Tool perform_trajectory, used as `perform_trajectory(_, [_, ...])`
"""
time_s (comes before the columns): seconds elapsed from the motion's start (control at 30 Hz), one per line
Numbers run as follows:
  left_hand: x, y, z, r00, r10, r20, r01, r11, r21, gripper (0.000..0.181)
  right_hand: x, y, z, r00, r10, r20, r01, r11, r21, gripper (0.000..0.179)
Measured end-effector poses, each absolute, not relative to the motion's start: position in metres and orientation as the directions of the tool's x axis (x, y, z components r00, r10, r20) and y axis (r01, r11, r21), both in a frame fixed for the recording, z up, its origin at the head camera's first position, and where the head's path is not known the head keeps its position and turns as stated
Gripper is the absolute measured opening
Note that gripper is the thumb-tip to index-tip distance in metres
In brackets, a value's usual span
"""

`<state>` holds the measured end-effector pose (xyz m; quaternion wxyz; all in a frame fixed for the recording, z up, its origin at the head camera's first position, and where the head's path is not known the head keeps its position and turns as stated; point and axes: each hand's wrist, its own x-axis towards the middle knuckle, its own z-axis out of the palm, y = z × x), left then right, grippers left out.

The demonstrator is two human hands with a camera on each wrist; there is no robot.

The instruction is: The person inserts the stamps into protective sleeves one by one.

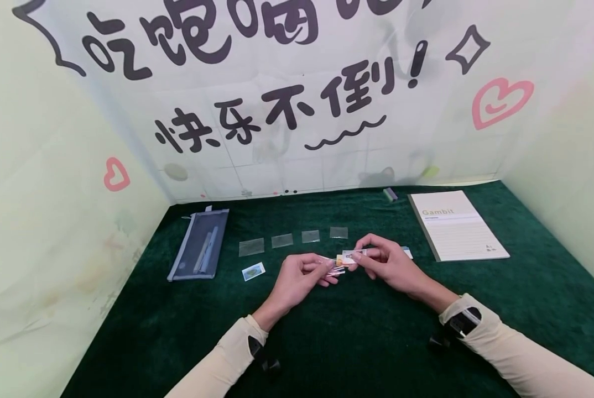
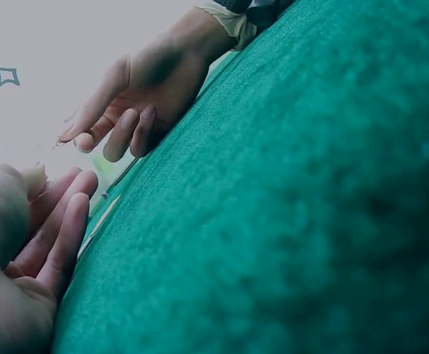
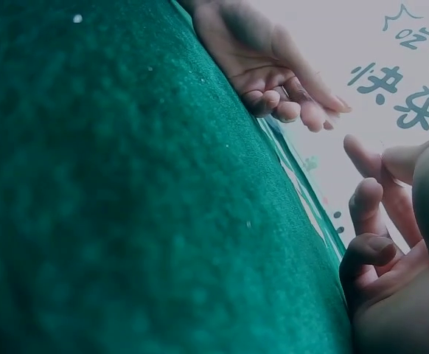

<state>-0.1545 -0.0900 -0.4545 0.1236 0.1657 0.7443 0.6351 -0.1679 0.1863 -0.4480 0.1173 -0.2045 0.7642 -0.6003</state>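
In the head view my left hand (image 1: 299, 276) grips a few small cards (image 1: 338, 271), fanned out between thumb and fingers. Close beside it, my right hand (image 1: 389, 262) pinches a small white-edged card (image 1: 353, 257) by its right end. The fingertips of the two hands almost meet over the cloth. A small white-bordered picture card (image 1: 254, 271) lies to the left of my left hand. Beyond the hands is a row of small clear plastic sleeves (image 1: 282, 240). Both wrist views show the hands facing each other, with the cards too faint there to make out.
A zipped mesh pouch (image 1: 197, 249) with pens inside lies at the left on the green cloth (image 1: 327, 342). At the right is a notebook (image 1: 458, 226). Another small card (image 1: 407, 252) shows partly behind my right hand. A small eraser-like block (image 1: 390, 194) sits near the back wall.
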Motion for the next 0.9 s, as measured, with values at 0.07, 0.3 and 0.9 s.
perform_trajectory(0.07, [-0.1545, -0.0901, -0.4547, -0.914, 0.404, 0.024, 0.087, 0.138, 0.987, 0.034, -0.1676, 0.1857, -0.4483, -0.882, -0.465, 0.077, -0.179, 0.179, -0.967, 0.022])
perform_trajectory(0.3, [-0.1536, -0.0908, -0.4534, -0.925, 0.38, 0.03, 0.089, 0.14, 0.986, 0.026, -0.1678, 0.1837, -0.4489, -0.86, -0.504, 0.078, -0.177, 0.15, -0.973, 0.019])
perform_trajectory(0.9, [-0.1552, -0.0895, -0.4566, -0.923, 0.38, 0.062, 0.132, 0.162, 0.978, 0.026, -0.1659, 0.1835, -0.4459, -0.848, -0.528, -0.039, -0.137, 0.289, -0.948, 0.022])
